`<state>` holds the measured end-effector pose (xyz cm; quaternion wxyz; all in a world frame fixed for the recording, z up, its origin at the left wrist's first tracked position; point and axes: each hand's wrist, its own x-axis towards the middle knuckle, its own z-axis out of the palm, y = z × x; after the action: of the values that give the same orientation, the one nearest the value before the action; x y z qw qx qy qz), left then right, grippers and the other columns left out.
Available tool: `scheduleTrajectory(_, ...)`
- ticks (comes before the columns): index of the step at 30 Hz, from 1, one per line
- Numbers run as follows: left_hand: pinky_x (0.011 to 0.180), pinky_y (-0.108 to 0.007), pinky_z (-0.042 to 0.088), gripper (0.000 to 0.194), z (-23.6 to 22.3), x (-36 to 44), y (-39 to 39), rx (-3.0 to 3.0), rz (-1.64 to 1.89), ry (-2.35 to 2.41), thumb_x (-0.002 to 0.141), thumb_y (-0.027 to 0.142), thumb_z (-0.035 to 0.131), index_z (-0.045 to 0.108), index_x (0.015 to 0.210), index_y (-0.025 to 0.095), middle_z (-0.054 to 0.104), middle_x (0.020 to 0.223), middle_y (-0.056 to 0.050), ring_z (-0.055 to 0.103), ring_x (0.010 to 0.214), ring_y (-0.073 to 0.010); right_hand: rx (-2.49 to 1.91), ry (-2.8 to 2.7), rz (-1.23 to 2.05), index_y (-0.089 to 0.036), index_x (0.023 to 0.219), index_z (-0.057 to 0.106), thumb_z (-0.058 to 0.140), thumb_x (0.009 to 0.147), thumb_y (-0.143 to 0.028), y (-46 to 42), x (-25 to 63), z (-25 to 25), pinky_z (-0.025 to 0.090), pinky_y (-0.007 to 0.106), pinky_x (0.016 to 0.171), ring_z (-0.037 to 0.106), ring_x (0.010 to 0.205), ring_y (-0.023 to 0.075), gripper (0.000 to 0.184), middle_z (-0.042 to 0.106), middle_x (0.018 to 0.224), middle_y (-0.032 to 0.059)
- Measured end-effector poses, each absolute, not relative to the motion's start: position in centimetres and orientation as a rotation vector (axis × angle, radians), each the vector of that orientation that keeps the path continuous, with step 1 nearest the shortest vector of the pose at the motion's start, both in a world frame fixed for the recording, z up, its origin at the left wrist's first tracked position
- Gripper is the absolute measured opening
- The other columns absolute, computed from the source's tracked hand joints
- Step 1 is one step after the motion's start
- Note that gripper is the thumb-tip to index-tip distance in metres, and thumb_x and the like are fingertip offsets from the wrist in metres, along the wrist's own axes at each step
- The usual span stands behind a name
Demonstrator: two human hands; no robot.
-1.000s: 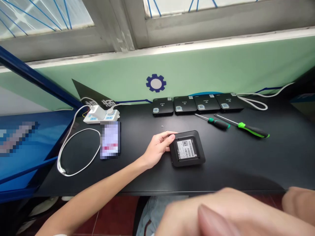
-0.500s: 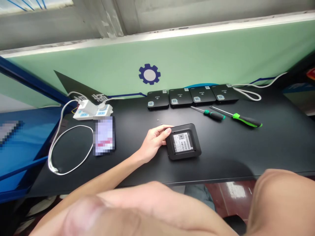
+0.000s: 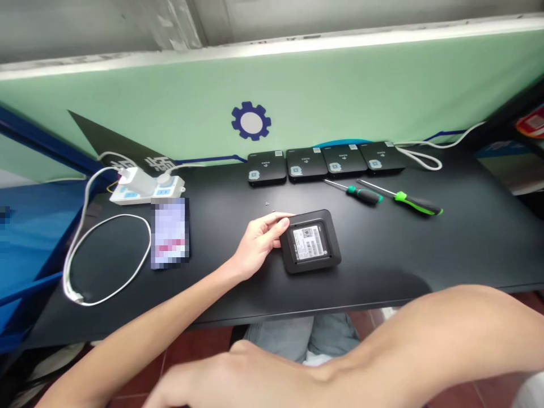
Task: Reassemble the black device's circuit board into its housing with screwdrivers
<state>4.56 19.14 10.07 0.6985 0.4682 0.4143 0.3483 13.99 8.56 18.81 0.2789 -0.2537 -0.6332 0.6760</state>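
My left hand (image 3: 258, 243) grips the left edge of a black set-top box (image 3: 332, 249), thumb on top and fingers beneath. The box's underside, with a white printed label, faces up just above or on the black table. Across the bottom of the view, close to the camera, stretches my right arm with my right hand (image 3: 229, 374); its fingers are mostly cut off by the frame edge. Two tiny screws (image 3: 267, 203) lie beyond my left hand. Behind the box are a dark green screwdriver (image 3: 365, 195) and a bright green screwdriver (image 3: 419, 204).
Several similar black boxes (image 3: 267, 168) stand in a row along the green panel (image 3: 170, 102). On the left of the table (image 3: 221, 226) are a white power strip (image 3: 147, 192), a phone with a blurred screen (image 3: 170, 232) and a looped white cable (image 3: 117, 218).
My right hand and forearm have shifted lower and look less blurred, so more of the lap shows. My left hand keeps its hold on the set-top box. The view has turned slightly.
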Motion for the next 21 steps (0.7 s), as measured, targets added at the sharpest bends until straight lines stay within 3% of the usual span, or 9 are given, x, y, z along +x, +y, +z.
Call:
scheduleTrajectory(5,0.080,-0.032,0.069,0.054,10.3,4.6,19.0,0.995,0.776,0.876,0.095,0.058,0.090,0.083,0.130,0.018,0.084,0.114,-0.011,0.081,0.099,-0.0247,-0.721,-1.929,1.608,-0.025,0.099,0.074,0.067,0.106,-0.066,8.5,19.9,17.1,0.045,0.029,0.057,0.066,0.062,0.0197,0.042,0.067,0.065,0.0016)
scheduleTrajectory(10,0.082,-0.034,0.069,0.052,10.8,4.5,18.9,1.008,0.793,0.850,0.096,0.059,0.088,0.082,0.129,0.018,0.085,0.107,-0.010,0.082,0.102,-0.0278,-0.770,-2.127,1.259,-0.026,0.086,0.065,0.057,0.112,-0.056,10.3,23.4,17.6,0.028,0.031,0.049,0.045,0.050,0.0144,0.041,0.057,0.059,-0.0018)
scheduleTrajectory(12,0.081,-0.034,0.069,0.052,11.0,4.4,19.1,1.044,0.807,0.864,0.097,0.059,0.086,0.082,0.129,0.018,0.085,0.105,-0.009,0.082,0.099,-0.0272,-0.986,-2.073,1.057,-0.024,0.087,0.065,0.055,0.114,-0.044,12.6,25.6,18.2,0.031,0.032,0.054,0.043,0.051,0.0125,0.035,0.059,0.065,-0.0011)
scheduleTrajectory(14,0.079,-0.032,0.068,0.052,11.2,4.2,19.3,1.076,0.828,0.878,0.097,0.060,0.086,0.082,0.128,0.018,0.084,0.103,-0.008,0.082,0.097,-0.0262,-1.304,-1.784,0.806,-0.024,0.090,0.068,0.055,0.114,-0.045,15.3,28.2,18.3,0.027,0.034,0.056,0.038,0.053,0.0129,0.035,0.053,0.065,-0.0022)
scheduleTrajectory(17,0.077,-0.031,0.068,0.052,11.4,4.1,19.6,1.105,0.861,0.904,0.097,0.061,0.085,0.083,0.127,0.019,0.083,0.102,-0.007,0.081,0.094,-0.0252,-1.476,-1.656,0.996,-0.023,0.096,0.070,0.063,0.109,-0.063,18.9,31.2,17.1,0.021,0.034,0.057,0.031,0.058,0.0144,0.043,0.042,0.064,-0.0044)
scheduleTrajectory(21,0.074,-0.029,0.066,0.050,11.7,4.1,19.7,1.139,0.878,0.938,0.098,0.061,0.084,0.084,0.125,0.019,0.082,0.100,-0.007,0.077,0.086,-0.0216,-1.323,-1.718,1.364,-0.022,0.084,0.060,0.061,0.106,-0.074,20.3,32.1,14.5,0.029,0.030,0.058,0.035,0.066,0.0141,0.056,0.045,0.076,-0.0019)
